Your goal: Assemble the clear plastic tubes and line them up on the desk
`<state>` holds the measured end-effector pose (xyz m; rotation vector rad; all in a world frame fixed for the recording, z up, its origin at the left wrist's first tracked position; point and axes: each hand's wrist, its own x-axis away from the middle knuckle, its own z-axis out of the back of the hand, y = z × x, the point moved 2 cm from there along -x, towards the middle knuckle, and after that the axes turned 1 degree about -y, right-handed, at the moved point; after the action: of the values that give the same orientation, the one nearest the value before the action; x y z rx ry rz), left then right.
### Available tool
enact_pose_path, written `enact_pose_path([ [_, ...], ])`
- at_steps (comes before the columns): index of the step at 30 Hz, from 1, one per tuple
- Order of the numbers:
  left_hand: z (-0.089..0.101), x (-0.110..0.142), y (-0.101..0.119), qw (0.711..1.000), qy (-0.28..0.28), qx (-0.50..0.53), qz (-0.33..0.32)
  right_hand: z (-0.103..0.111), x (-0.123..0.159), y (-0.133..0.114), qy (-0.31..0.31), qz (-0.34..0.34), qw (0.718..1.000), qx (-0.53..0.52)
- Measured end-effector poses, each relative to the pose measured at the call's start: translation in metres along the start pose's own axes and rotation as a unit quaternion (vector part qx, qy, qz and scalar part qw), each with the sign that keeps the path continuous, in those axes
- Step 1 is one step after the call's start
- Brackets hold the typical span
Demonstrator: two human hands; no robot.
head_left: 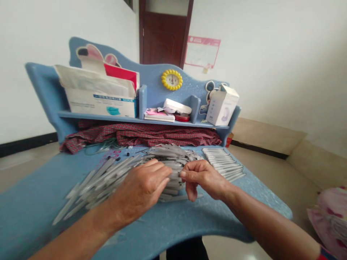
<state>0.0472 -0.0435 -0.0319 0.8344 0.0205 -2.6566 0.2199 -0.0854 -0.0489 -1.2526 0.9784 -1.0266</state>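
Observation:
Over the middle of the blue desk, my left hand [141,184] is closed, thumb and fingers pressed together. Facing it across a small gap, my right hand [203,177] pinches with thumb and forefinger. Whatever lies in either pinch is too small or hidden to name. Slim grey-white pen-like sticks [100,186] lie in a loose, slanting pile beside and behind my left hand. Behind both hands is a heap of flat grey strips [173,151], partly covered by my fingers. Similar sticks with dark ends form a neat row [223,164] beyond my right hand.
Small black caps [118,159] lie behind the left pile. Checked red cloth [141,135] is bunched under the blue shelf [119,117]. On the shelf stand a mask box [100,99], papers [159,116] and a white box [222,104]. The desk's curved front edge [173,242] is close.

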Motion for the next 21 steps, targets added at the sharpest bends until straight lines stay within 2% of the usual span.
enact_pose_path([
  [2,0.001,-0.002,-0.002,0.997,-0.001,0.061,0.052,-0.001,0.0,0.0,0.002,0.013,1.0,-0.013],
  [4,0.003,-0.004,-0.003,0.979,-0.01,0.151,0.136,-0.004,0.001,0.0,0.005,0.017,1.0,-0.015],
  [8,0.007,-0.007,-0.002,0.894,-0.017,0.338,0.295,-0.01,0.003,0.003,-0.008,-0.007,0.999,0.032],
  [11,0.011,-0.008,0.0,0.828,0.004,0.441,0.345,-0.01,0.004,0.005,-0.017,-0.001,0.992,0.129],
  [14,0.013,-0.007,0.0,0.784,0.024,0.501,0.365,-0.004,0.005,0.004,0.005,0.02,0.964,0.264],
  [17,0.014,-0.006,-0.004,0.779,0.042,0.504,0.37,0.003,0.005,-0.001,0.031,0.03,0.922,0.384],
  [21,0.016,-0.005,-0.01,0.814,0.075,0.451,0.358,0.014,0.005,-0.008,0.057,0.021,0.872,0.486],
])
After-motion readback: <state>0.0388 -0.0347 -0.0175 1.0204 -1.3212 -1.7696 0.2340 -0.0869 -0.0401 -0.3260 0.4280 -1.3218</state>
